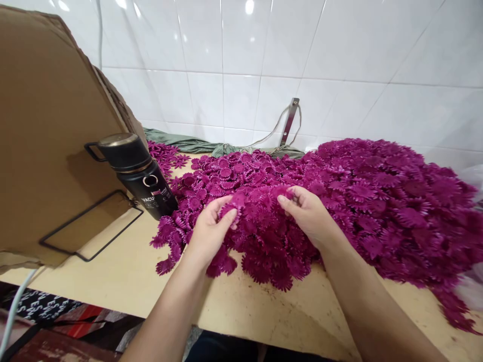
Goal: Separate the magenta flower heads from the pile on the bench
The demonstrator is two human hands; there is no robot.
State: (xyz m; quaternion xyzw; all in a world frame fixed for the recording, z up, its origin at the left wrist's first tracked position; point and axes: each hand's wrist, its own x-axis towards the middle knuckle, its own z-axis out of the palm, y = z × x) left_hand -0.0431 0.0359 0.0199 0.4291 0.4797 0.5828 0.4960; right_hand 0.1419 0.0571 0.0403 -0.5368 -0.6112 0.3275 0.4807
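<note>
A big heap of magenta flower-shaped pieces (370,201) with fringed petals spreads across the table. Over its near middle part, my left hand (213,226) pinches a magenta flower piece (231,213) between thumb and fingers. A little to the right, my right hand (304,211) has thumb and fingertips closed on the edge of another magenta flower piece (281,192). Whether these pieces are loose or joined to those beneath, I cannot tell. Below both hands, more pieces hang together in a dense clump (277,251).
A black vacuum flask (141,176) stands left of the heap, beside a large cardboard box (56,130) and a black wire frame (109,241). Green cloth (181,141) lies along the tiled wall (241,95), where a metal bracket (290,122) with a cord leans. The wooden table (241,306) ends near me.
</note>
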